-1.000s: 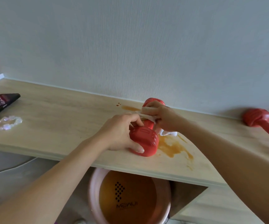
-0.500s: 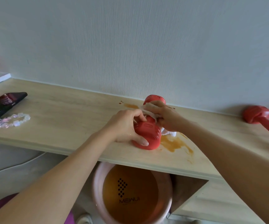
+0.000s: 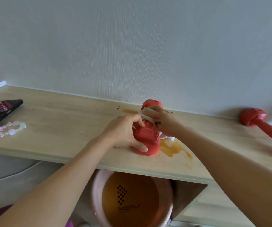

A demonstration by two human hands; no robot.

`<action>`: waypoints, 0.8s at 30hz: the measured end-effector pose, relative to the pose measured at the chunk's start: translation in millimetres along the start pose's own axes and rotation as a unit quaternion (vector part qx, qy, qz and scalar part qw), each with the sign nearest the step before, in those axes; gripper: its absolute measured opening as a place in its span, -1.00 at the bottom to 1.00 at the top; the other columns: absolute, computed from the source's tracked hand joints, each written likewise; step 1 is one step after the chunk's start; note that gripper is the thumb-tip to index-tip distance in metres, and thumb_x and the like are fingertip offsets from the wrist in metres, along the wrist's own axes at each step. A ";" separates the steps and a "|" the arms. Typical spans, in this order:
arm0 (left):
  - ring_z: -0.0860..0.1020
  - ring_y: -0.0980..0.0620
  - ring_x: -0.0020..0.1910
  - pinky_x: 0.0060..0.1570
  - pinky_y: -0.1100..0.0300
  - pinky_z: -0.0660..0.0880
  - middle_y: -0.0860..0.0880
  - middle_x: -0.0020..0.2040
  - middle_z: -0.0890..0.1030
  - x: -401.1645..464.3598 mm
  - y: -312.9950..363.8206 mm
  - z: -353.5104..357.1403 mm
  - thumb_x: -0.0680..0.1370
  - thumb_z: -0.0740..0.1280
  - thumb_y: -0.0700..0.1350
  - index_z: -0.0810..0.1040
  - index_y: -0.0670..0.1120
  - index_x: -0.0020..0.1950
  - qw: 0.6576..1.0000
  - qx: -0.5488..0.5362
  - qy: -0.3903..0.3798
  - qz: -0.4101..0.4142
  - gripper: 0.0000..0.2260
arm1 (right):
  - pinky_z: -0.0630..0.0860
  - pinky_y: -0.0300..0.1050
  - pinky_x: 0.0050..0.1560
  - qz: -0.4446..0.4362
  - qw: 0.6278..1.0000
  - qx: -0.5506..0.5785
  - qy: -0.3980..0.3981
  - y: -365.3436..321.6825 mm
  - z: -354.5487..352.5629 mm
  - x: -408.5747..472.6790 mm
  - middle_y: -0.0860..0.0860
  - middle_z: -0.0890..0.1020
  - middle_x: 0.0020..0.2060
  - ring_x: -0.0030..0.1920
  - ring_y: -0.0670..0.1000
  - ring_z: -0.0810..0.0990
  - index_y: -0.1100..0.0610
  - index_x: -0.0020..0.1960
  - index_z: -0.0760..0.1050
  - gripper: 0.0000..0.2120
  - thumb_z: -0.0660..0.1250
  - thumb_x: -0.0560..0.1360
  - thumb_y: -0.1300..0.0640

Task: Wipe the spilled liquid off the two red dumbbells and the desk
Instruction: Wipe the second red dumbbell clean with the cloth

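Observation:
A red dumbbell [image 3: 147,138] lies on the wooden desk [image 3: 66,128], its far end near the wall. My left hand [image 3: 123,133] grips its near end. My right hand [image 3: 164,122] presses a white tissue [image 3: 146,114] around the handle, which is hidden under the tissue and fingers. An orange-brown spill [image 3: 173,149] spreads on the desk right of the near end, and a smaller smear [image 3: 128,110] lies by the wall. A second red dumbbell [image 3: 262,126] lies at the far right, apart from both hands.
A dark phone [image 3: 1,110] and a clear bead bracelet [image 3: 7,129] lie at the desk's left. A pink bucket [image 3: 97,194] with an orange inside stands under the desk's front edge. The wall runs right behind the desk.
The view has shifted slightly. My right hand with the tissue has slid a little along the handle toward the far end; my left hand keeps its grip on the near end.

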State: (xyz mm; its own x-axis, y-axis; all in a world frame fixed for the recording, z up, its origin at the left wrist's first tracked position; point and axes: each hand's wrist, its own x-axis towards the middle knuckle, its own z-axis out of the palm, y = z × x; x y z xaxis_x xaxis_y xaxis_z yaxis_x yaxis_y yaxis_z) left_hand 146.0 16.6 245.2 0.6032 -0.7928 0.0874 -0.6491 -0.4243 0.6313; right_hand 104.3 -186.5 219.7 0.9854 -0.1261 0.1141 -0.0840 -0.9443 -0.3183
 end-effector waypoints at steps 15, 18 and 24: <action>0.59 0.09 -0.24 -0.14 0.11 0.49 0.06 -0.24 0.60 49.1 15.2 -14.3 0.49 0.25 0.21 0.55 -0.07 -0.18 0.994 -0.099 -0.012 -0.051 -0.65 | 0.39 -0.25 -0.23 0.155 0.976 0.123 0.088 -4.3 -68.1 -58.7 -0.04 0.59 -0.15 -0.13 -0.04 0.54 -0.03 0.09 0.59 -0.56 0.19 0.41 0.39; 0.58 0.04 -0.24 -0.19 0.09 0.44 -0.03 -0.19 0.59 74.3 10.2 -3.3 0.60 0.13 0.12 0.52 -0.12 -0.13 0.987 -0.110 -0.010 -0.112 -0.65 | 0.40 -0.21 -0.13 0.179 0.958 0.181 0.130 5.8 -61.2 -61.1 0.01 0.62 -0.15 -0.10 0.03 0.57 0.07 0.09 0.61 -0.58 0.19 0.38 0.42; 0.56 0.05 -0.24 -0.16 0.23 0.51 -0.04 -0.16 0.61 94.4 10.3 15.4 0.58 0.14 0.16 0.55 -0.16 0.04 0.954 -0.173 -0.134 -0.206 -0.59 | 0.53 -0.04 0.03 0.174 0.935 0.250 0.183 25.4 -44.1 -58.4 -0.06 0.60 -0.07 -0.01 0.02 0.60 -0.01 0.15 0.59 -0.57 0.22 0.41 0.36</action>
State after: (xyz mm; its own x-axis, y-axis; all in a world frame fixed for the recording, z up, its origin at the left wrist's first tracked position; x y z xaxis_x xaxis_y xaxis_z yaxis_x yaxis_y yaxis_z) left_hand 189.1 -69.3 248.1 0.6038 -0.6926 -0.3946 -0.1622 -0.5914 0.7899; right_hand 38.1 -216.5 246.5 0.7865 -0.5817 0.2074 -0.2207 -0.5785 -0.7852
